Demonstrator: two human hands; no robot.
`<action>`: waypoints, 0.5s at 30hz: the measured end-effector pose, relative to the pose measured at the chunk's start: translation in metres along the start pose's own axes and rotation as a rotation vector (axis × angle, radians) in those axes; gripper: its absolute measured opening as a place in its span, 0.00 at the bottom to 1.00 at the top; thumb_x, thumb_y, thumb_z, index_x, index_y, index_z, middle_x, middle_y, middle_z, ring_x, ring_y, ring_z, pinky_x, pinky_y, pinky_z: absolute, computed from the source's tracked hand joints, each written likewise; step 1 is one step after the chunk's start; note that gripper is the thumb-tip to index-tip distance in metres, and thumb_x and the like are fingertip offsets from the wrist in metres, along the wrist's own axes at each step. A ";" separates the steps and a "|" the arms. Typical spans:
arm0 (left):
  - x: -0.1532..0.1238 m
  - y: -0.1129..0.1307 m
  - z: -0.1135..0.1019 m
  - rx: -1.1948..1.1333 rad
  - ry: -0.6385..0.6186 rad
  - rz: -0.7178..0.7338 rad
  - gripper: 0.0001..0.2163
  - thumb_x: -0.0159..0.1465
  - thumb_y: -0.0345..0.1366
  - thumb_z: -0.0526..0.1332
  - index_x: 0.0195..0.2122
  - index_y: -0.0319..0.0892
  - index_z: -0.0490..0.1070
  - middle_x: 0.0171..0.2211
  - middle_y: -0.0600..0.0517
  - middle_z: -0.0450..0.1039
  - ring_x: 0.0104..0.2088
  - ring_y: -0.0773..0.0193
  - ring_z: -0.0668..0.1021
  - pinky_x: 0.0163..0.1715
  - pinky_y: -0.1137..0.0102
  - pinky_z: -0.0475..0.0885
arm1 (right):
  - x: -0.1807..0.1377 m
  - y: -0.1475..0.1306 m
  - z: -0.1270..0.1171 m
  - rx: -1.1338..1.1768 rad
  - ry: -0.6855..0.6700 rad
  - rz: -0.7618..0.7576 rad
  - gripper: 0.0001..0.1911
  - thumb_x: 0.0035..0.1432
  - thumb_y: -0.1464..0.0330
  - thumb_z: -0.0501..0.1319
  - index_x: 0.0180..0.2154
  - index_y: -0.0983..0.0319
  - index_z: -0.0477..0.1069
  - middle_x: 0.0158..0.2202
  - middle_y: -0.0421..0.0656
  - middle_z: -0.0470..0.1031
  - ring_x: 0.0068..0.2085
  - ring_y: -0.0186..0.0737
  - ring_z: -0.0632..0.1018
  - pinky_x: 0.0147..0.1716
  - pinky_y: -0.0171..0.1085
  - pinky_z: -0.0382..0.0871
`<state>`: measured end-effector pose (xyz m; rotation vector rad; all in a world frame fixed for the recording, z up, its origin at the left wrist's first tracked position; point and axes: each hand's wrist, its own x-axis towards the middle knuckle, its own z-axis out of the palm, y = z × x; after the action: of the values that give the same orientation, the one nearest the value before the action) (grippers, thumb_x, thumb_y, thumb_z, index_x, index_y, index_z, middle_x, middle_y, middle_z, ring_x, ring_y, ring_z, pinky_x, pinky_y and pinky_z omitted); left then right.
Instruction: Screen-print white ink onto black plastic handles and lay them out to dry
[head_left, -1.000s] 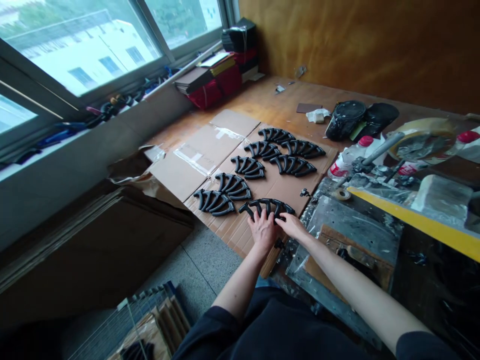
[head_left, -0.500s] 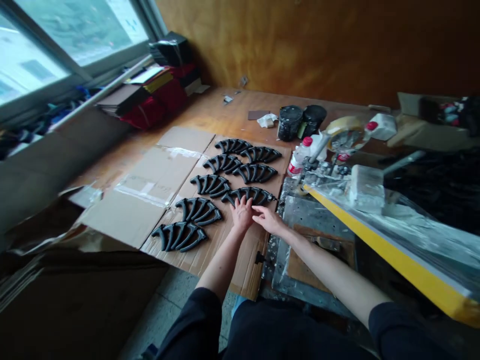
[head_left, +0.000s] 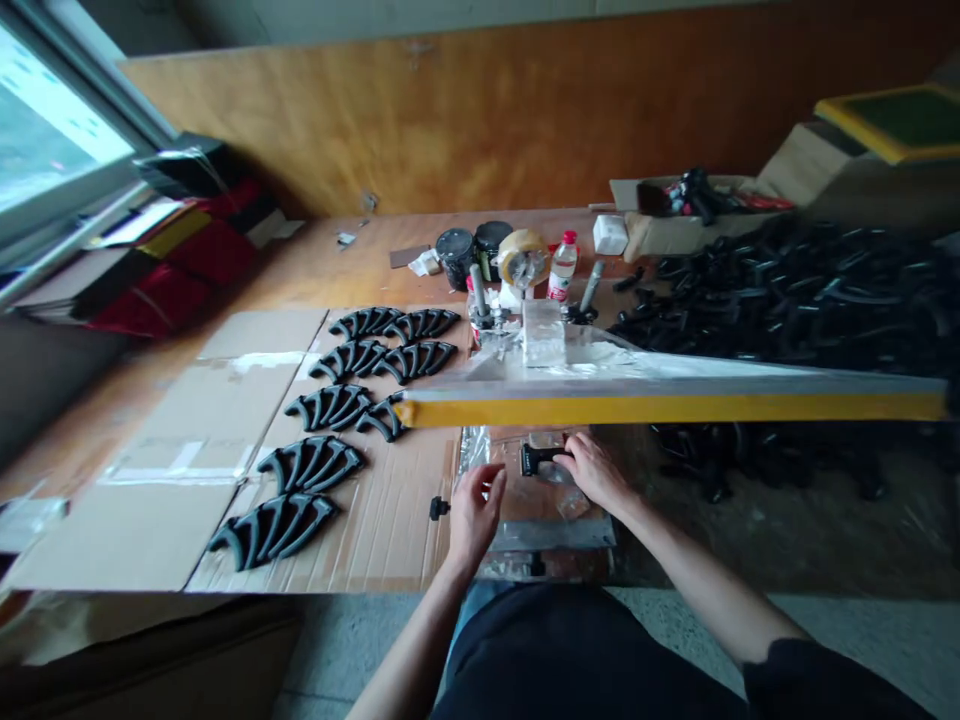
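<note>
My right hand (head_left: 598, 472) reaches under the raised yellow-edged screen frame (head_left: 675, 407), and its fingertips close on the end of a small black part (head_left: 538, 458). That part lies on the plastic-covered plate (head_left: 551, 525). Just left of it, my left hand (head_left: 474, 510) hovers at the plate's edge with fingers loosely bent and apart, holding nothing. Fans of black curved parts (head_left: 311, 463) lie in rows on the flat cardboard (head_left: 180, 420) to the left.
A big heap of black parts (head_left: 810, 295) fills the table's right side. Tins (head_left: 456, 257), a tape roll (head_left: 523, 257) and a bottle (head_left: 562, 268) stand behind the frame. A small black knob (head_left: 437, 508) sits on the cardboard. Red and black stacks (head_left: 180, 270) line the window side.
Both hands left the fan of black parts on the cardboard and moved right to the plate under the frame. The view swung right, and the right hand now touches a small black part.
</note>
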<state>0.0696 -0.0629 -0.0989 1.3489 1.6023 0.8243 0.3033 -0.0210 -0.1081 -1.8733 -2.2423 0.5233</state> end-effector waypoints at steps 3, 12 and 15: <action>-0.026 0.035 0.044 -0.369 -0.295 -0.223 0.24 0.61 0.55 0.58 0.49 0.41 0.74 0.39 0.44 0.78 0.39 0.57 0.79 0.35 0.66 0.73 | -0.007 -0.020 -0.006 -0.029 0.022 -0.003 0.09 0.66 0.63 0.55 0.38 0.62 0.70 0.39 0.50 0.76 0.41 0.46 0.77 0.40 0.39 0.69; -0.011 0.036 0.031 -0.576 -0.002 -0.403 0.19 0.58 0.54 0.59 0.37 0.42 0.66 0.29 0.53 0.73 0.23 0.70 0.71 0.21 0.76 0.62 | -0.050 0.011 -0.053 0.214 0.213 -0.254 0.18 0.62 0.79 0.49 0.44 0.58 0.73 0.44 0.45 0.75 0.47 0.42 0.74 0.49 0.41 0.68; 0.005 -0.012 -0.027 -0.188 0.130 -0.325 0.18 0.61 0.55 0.54 0.31 0.44 0.62 0.21 0.57 0.65 0.17 0.70 0.65 0.20 0.75 0.58 | -0.060 0.104 -0.063 -0.002 0.325 0.207 0.18 0.56 0.79 0.52 0.46 0.62 0.73 0.47 0.52 0.73 0.52 0.50 0.72 0.52 0.45 0.66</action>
<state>0.0394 -0.0593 -0.0997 0.8881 1.7389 0.8504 0.4322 -0.0547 -0.0829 -2.0349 -1.8573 0.2217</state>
